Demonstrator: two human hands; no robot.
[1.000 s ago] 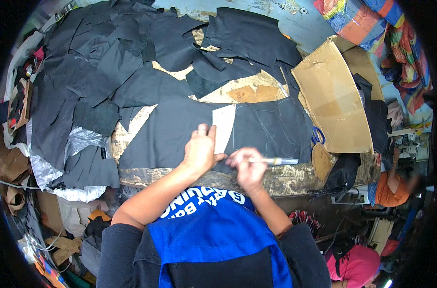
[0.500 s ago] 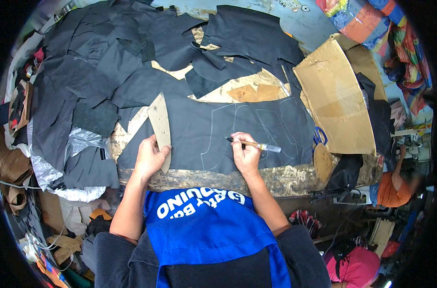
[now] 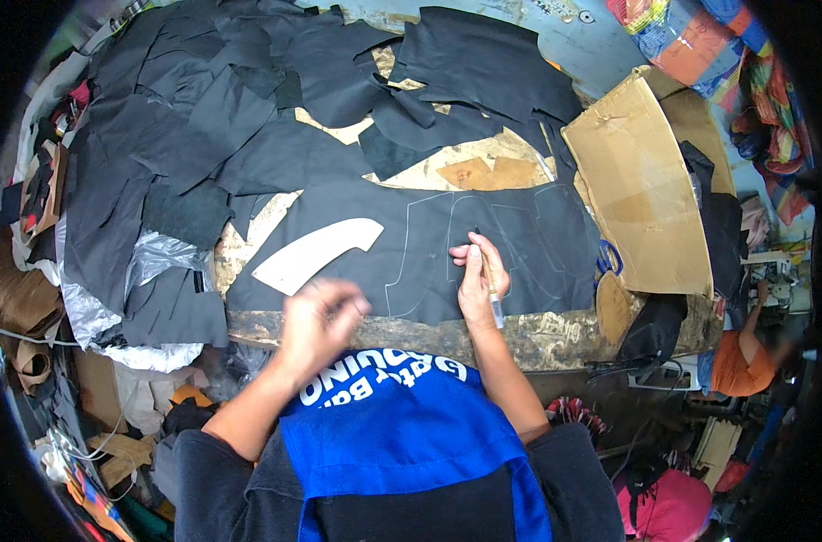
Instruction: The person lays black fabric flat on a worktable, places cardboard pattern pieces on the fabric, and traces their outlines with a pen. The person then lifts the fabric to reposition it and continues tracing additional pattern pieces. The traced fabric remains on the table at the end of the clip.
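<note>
A pale curved pattern piece (image 3: pixel 319 255) lies flat on the black leather sheet (image 3: pixel 375 294). Just below its lower edge is my left hand (image 3: pixel 323 325), blurred, its fingers loosely apart with nothing seen in them. My right hand (image 3: pixel 476 275) grips a marking pen (image 3: pixel 493 287) with a dark tip and a clear barrel end, its tip pointing away from me. Thin light outlines (image 3: pixel 409 248) of curved shapes run across the leather to the left and right of this hand.
More black leather pieces (image 3: pixel 176 108) are heaped at the far left. Brown cardboard (image 3: pixel 641 181), blue-handled scissors (image 3: pixel 611 258) and an oval brown piece (image 3: pixel 611 307) are at the right. Orange-brown scraps (image 3: pixel 492 172) lie beyond the sheet. Another person (image 3: pixel 740 366) is at the far right.
The pattern piece, upright in my left hand before, now lies flat on the leather, let go. My left hand has moved right and nearer to me. My right hand has turned the pen and shifted right.
</note>
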